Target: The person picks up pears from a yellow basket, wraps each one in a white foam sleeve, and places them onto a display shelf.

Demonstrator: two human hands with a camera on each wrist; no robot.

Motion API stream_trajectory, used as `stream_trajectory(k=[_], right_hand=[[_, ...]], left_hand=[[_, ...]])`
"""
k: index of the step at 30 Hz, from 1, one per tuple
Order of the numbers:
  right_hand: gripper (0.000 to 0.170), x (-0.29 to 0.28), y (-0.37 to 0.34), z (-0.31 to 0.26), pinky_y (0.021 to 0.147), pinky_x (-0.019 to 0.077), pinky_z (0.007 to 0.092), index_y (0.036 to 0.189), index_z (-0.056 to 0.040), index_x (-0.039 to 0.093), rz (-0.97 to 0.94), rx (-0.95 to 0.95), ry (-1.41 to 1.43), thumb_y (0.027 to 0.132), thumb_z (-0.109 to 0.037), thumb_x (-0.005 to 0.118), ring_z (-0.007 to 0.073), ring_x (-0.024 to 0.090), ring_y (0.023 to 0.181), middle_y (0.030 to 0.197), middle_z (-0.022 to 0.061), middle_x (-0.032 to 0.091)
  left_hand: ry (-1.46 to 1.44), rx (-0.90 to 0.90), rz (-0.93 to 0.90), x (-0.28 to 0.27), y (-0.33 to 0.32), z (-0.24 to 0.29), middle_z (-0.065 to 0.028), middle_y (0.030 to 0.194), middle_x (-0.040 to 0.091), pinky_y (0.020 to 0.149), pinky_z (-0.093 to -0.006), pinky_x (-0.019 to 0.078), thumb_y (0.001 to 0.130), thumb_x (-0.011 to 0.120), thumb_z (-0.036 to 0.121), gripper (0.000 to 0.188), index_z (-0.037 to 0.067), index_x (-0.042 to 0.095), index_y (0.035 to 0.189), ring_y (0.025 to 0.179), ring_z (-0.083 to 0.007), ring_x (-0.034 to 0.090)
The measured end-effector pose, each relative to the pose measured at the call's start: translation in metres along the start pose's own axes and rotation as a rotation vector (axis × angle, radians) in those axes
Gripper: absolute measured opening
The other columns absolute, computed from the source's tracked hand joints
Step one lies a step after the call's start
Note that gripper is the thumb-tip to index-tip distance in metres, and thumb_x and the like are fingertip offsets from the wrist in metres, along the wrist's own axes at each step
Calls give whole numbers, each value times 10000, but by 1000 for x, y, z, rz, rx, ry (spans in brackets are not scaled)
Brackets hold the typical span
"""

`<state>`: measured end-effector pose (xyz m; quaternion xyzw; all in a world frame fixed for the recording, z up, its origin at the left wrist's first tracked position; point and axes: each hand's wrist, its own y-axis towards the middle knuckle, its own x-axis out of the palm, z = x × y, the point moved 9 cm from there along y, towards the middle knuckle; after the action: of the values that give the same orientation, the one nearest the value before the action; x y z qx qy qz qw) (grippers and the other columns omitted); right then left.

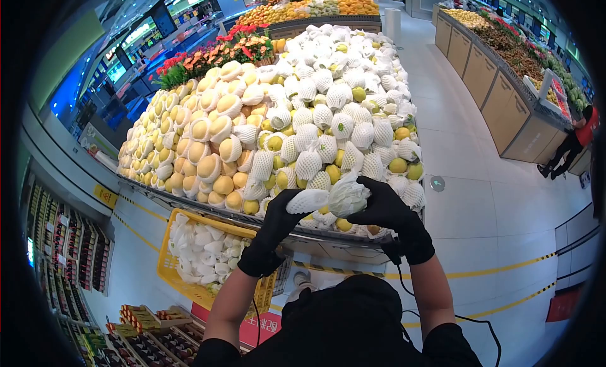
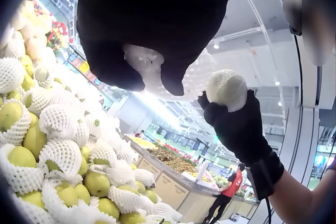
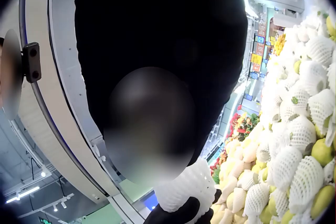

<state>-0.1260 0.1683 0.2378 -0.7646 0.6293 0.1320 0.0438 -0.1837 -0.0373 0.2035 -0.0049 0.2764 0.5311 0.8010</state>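
Note:
My black-gloved left hand pinches a white foam net sleeve over the front of the fruit display. From underneath, the left wrist view shows this sleeve between thumb and fingers. My right hand, also gloved in black, grips a round fruit in thin pale wrapping just right of the sleeve. The wrapped fruit rests in its curled fingers in the left wrist view. In the right wrist view the back of this hand hides the fruit, with the sleeve below.
Green-yellow pears in foam nets are heaped before me, with yellow-orange fruit to the left. A yellow crate of white foam sleeves stands below left. Flowers line the back. Another person stands far right.

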Motion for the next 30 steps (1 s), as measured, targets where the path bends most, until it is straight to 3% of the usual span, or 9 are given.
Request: stream_trajectory(k=[5, 13, 16, 21, 22, 25, 26, 27, 30], right_hand=[[673, -4, 7, 23, 852, 506, 307, 1235, 41, 501, 89, 30, 172, 682, -196, 803, 182, 633, 965, 1068, 138, 642], [456, 12, 12, 26, 811, 522, 299, 1190, 22, 544, 112, 61, 403, 799, -156, 694, 171, 633, 935, 1033, 106, 645], [428, 29, 15, 31, 803, 526, 302, 1168, 14, 562, 56, 64, 781, 796, -146, 700, 167, 631, 923, 1033, 95, 642], [406, 28, 21, 37, 794, 525, 295, 1117, 15, 585, 120, 18, 557, 775, -154, 726, 158, 630, 905, 1020, 94, 643], [402, 26, 21, 39, 793, 522, 290, 1112, 14, 588, 138, 11, 550, 774, -154, 727, 155, 631, 902, 1014, 93, 645], [417, 20, 22, 49, 798, 507, 283, 1107, 0, 599, 230, -20, 488, 757, -176, 741, 146, 633, 893, 999, 85, 659], [424, 16, 22, 49, 800, 506, 286, 1109, -4, 600, 261, -39, 431, 753, -183, 744, 146, 633, 893, 1000, 84, 661], [430, 14, 22, 48, 803, 504, 288, 1111, -8, 600, 291, -58, 374, 749, -189, 747, 145, 633, 892, 1002, 82, 663], [437, 13, 18, 41, 813, 501, 294, 1112, -16, 599, 360, -65, 329, 745, -197, 751, 145, 632, 897, 1006, 80, 666]], left_hand=[[-96, -115, -15, 2, -2, -27, -61, 988, 659, 799, -292, 502, 756, 757, 70, 376, 19, 603, 1095, 890, -131, 619], [3, -105, 14, 6, -6, -15, -91, 982, 670, 797, -308, 508, 747, 772, 118, 395, 6, 611, 1090, 897, -157, 636], [24, -131, -13, 10, -5, -12, -92, 986, 669, 797, -308, 509, 742, 779, 119, 414, 3, 604, 1099, 906, -148, 631], [-71, -186, -92, 19, -6, -21, -73, 1029, 634, 783, -307, 514, 705, 793, 94, 575, 26, 531, 1212, 898, -175, 621], [-129, -148, -108, 20, -4, -10, -93, 1184, 541, 839, -336, 496, 663, 799, 57, 738, 51, 433, 1303, 1050, -206, 557], [-8, -92, 21, 6, -5, -10, -117, 1312, 422, 944, -373, 432, 627, 803, 38, 849, 70, 358, 1350, 1192, -229, 449], [85, 4, 96, -1, -3, -9, -122, 1357, 367, 1020, -385, 358, 624, 794, 27, 860, 82, 335, 1348, 1231, -238, 403], [151, 168, 252, -12, -4, 14, -132, 1212, 460, 994, -399, 361, 669, 803, 98, 636, 51, 463, 1204, 1145, -281, 448], [375, 280, 370, -16, -5, 59, -120, 1010, 550, 882, -378, 409, 711, 763, 64, 263, 48, 559, 876, 998, -283, 515]])
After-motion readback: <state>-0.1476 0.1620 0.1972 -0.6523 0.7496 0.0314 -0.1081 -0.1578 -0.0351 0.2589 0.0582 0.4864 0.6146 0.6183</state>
